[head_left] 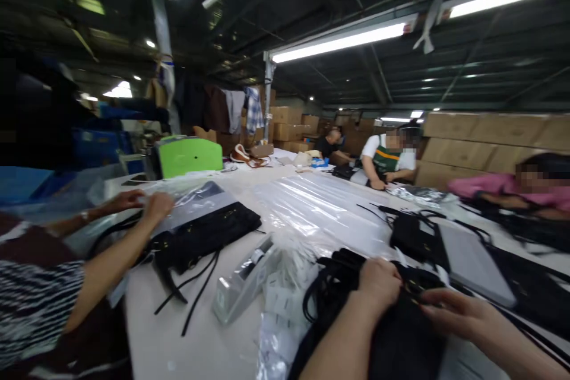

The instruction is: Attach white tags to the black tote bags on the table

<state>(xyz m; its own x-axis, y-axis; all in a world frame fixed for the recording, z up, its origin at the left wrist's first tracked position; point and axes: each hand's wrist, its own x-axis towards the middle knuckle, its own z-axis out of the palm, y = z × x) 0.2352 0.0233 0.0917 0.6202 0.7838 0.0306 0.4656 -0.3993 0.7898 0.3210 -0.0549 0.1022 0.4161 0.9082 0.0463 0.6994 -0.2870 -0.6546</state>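
Observation:
A black bag (409,338) with thin straps and gold-coloured metal fittings lies in front of me at the lower right. My left hand (380,280) is closed in a fist on the bag's upper edge, its fingertips partly hidden. Beside it, my right hand (456,312) pinches the bag near a metal fitting, thumb and fingers close together. The exact part between those fingers is too small to make out. To the left of the bag are a bundle of white tags (285,294) and a clear plastic tape dispenser (243,279).
At left a co-worker's hands (158,206) handle plastic by another black bag (209,231). Clear plastic sheets (312,202) cover the table's middle. More black bags (418,240) and a grey panel (474,261) lie at right. Several people work beyond, near stacked cartons (490,136).

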